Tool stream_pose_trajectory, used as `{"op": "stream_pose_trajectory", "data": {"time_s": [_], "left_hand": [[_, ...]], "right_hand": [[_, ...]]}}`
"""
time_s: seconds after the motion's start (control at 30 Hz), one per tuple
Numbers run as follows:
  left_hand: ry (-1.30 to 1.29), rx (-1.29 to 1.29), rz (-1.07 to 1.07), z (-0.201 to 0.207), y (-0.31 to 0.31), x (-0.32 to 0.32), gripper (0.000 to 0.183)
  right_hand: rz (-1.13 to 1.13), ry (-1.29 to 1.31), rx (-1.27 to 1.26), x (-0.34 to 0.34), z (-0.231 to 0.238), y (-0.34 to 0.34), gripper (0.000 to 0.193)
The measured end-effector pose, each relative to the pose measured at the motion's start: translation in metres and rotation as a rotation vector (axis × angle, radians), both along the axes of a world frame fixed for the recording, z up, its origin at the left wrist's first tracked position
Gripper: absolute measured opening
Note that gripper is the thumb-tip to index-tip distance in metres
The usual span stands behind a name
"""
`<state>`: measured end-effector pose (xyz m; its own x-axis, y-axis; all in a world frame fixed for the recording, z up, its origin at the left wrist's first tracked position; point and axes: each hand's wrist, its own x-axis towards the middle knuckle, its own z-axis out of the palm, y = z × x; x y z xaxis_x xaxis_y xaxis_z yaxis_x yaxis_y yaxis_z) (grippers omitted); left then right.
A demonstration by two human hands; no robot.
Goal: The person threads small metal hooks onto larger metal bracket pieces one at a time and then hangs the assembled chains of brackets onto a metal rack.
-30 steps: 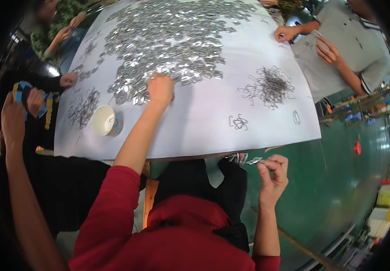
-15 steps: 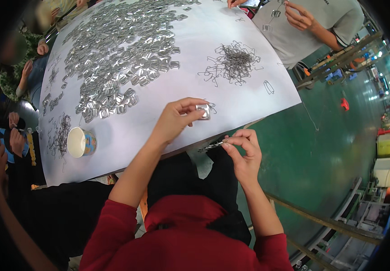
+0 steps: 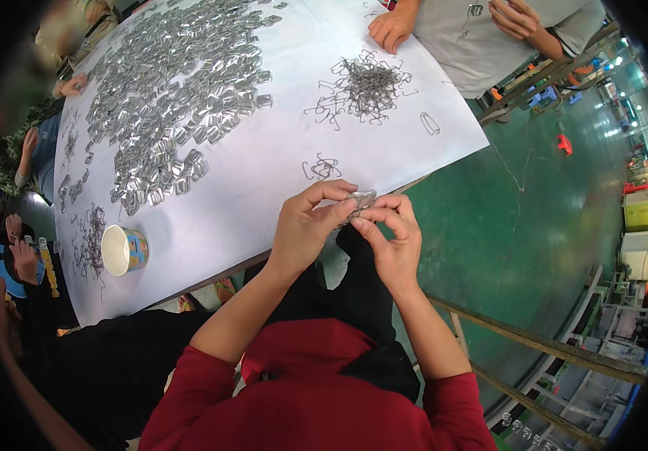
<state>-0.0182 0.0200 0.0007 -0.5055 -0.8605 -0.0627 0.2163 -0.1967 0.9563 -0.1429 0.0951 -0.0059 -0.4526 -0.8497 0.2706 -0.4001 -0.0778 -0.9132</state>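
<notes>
My left hand pinches a small, shiny, clear-looking square piece between thumb and fingers, just off the table's near edge. My right hand meets it there, thumb and forefinger closed at the piece's lower edge on what looks like a thin wire hook, mostly hidden by the fingers. Just beyond my left hand lies a little group of bent wire hooks on the white tabletop. Farther off is a larger heap of wire hooks.
A big spread of shiny square pieces covers the table's far left. A paper cup stands at the near left beside more wire hooks. A co-worker's hand rests by the hook heap; other people sit along the left. A wooden rail runs at my right.
My hands have come together: the left brought the square piece nearer to me and the right rose to meet it. The co-worker's hand at the far side now lies by the hook heap.
</notes>
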Motion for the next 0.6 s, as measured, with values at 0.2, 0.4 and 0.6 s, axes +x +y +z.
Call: {"op": "stream_pose_trajectory", "data": {"time_s": [0.2, 0.4, 0.6], "left_hand": [[-0.006, -0.144, 0.065, -0.011, 0.003, -0.001, 0.008], [-0.034, -0.167, 0.066, -0.026, 0.004, 0.005, 0.011], [-0.117, -0.291, 0.049, -0.026, 0.005, 0.008, 0.009]], "right_hand": [[-0.019, -0.075, 0.062, 0.001, -0.008, -0.002, 0.013], [0.316, -0.341, 0.345, -0.058, 0.0, -0.011, 0.019], [0.331, 0.159, 0.28, -0.081, -0.018, -0.123, 0.013]]}}
